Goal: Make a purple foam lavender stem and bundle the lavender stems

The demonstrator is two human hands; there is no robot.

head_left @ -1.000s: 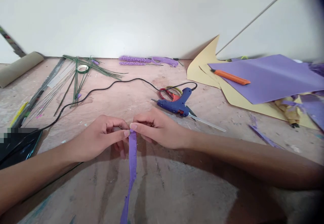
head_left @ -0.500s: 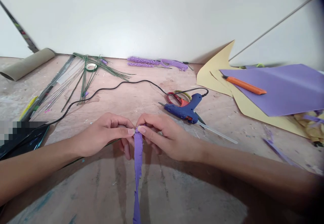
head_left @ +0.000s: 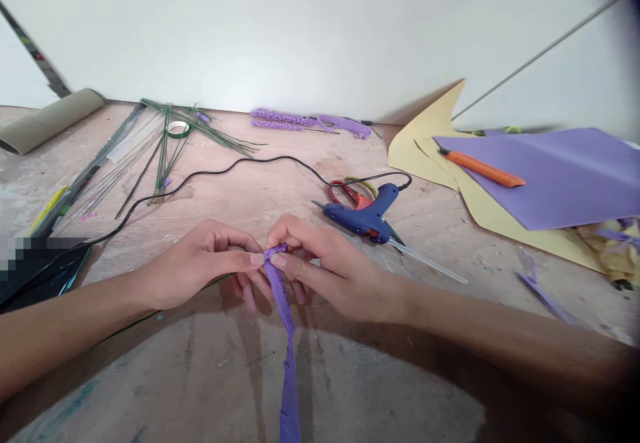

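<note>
A fringed purple strip [head_left: 289, 363] hangs down from between my fingertips toward the bottom edge of the view. Its upper end is bunched around the tip of a thin green wire [head_left: 131, 325], which runs left beneath my forearm. My left hand [head_left: 205, 266] is closed, thumb and forefinger pinching the wrapped tip from the left. From the right, my right hand [head_left: 330, 266] pinches the strip's upper end, thumb against forefinger. The two hands nearly touch. Fingers cover much of the wire's tip.
A blue glue gun [head_left: 363, 219] with a glue stick lies right of my hands, its black cord [head_left: 240, 163] crossing leftward. Scissors [head_left: 345, 191], green wires [head_left: 163, 149], tape [head_left: 178, 129], purple fuzzy stems [head_left: 283, 119], an orange cutter [head_left: 483, 167] and a purple sheet [head_left: 560, 189] lie around.
The strip's upper end has turned and now lies toward the right fingers. Its hanging part has swung right. Both hands stay pinched together at nearly the same place.
</note>
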